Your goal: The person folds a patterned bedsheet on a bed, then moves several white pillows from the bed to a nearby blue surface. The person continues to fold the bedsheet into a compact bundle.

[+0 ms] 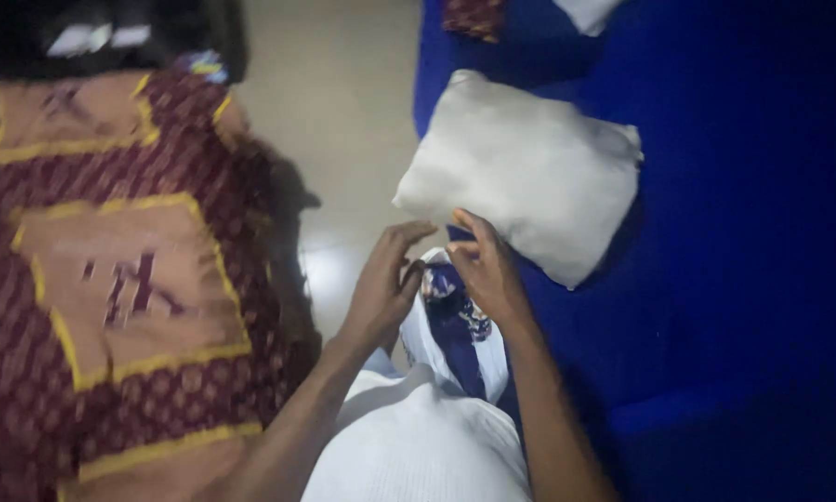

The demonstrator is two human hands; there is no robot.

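Between both wrists, at lower centre: white cloth with a dark blue patterned strip (455, 321), draped over a pale-clad knee. Left hand (383, 288) curled at its left edge, fingers bent and pinching the fabric. Right hand (487, 270) on its upper right edge, fingertips closed on the fold, just touching the plain cream square cushion (520, 172). Cushion resting tilted on the deep blue upholstered seat (743, 279), its lower corner overhanging the seat's front edge. Far left: maroon patterned cloth with tan panels edged in yellow (111, 279), covering a bulky shape. Top left: 2 small pale rectangular labels (97, 37) on something dark. Narrow strip of pale glossy floor (343, 112) running between maroon cloth and blue seat.
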